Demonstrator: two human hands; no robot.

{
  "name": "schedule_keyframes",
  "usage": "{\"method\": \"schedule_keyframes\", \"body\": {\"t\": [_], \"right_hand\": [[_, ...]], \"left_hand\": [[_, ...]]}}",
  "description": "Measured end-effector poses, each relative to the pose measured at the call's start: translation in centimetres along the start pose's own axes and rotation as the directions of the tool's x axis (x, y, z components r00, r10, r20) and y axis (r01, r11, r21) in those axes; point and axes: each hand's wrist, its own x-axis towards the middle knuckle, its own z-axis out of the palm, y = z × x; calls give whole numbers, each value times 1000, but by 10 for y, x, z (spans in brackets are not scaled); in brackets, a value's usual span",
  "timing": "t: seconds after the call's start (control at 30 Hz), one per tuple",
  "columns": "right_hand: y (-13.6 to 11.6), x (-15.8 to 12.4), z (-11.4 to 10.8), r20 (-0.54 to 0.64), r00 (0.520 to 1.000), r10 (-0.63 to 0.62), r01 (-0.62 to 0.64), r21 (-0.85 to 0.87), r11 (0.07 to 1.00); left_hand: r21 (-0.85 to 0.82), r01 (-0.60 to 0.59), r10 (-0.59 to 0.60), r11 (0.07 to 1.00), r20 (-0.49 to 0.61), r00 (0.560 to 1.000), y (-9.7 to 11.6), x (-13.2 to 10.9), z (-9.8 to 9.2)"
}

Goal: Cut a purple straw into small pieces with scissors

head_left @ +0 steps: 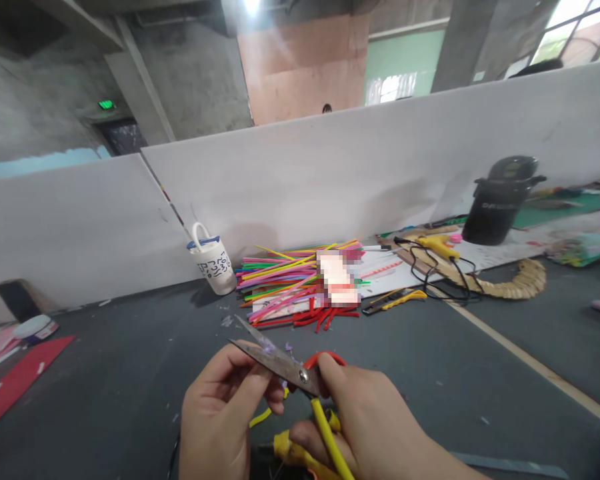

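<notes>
My right hand (pixel 365 407) is wrapped round the handles of a pair of scissors (pixel 285 365), one handle red and the other yellow. The blades stand partly apart and point left over my left hand (pixel 225 407). That hand is closed in a pinch just under the blades, on a small purple piece (pixel 269 348) whose shape is hard to make out. A yellow fuzzy strip (pixel 261 419) shows below the left fingertips. Beneath my right hand lies a yellow tool (pixel 293 448), probably a glue gun, partly covered.
Behind my hands lies a pile of coloured pipe cleaners (pixel 280 277). Around it are a white cup (pixel 215 270), a yellow utility knife (pixel 395 301), a corded yellow glue gun (pixel 439 248) and a black bottle (pixel 497 207). A white partition (pixel 300 180) closes the back; red paper (pixel 25 380) lies left.
</notes>
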Motion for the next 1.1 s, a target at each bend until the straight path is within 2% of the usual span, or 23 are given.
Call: {"method": "schedule_keyframes", "body": {"t": [0.2,0.5,0.7,0.83,0.93,1.0,1.1], "right_hand": [[-3,1,-2,16,1000,-1,1,1,1000],[1,1,-2,47,999,9,-9,-1,1000],[2,4,-9,137,990,-19,-15,248,969],[1,4,-12,66,998,6,-15,143,990],[2,3,-10,32,999,-5,1,126,992],[4,3,-9,41,999,-1,-6,171,985],[5,6,-10,46,998,30,-45,371,927]], "left_hand": [[-42,21,-23,999,-58,998,-3,-3,3],[-49,36,-38,998,-29,999,-3,-2,1],[-103,64,-62,993,22,998,-2,0,-1],[-93,56,-50,994,58,997,-1,2,-2],[-74,57,-52,996,63,997,-1,2,-2],[-59,75,-72,995,50,996,-1,2,-1],[-53,179,-174,982,91,981,-2,2,1]]}}
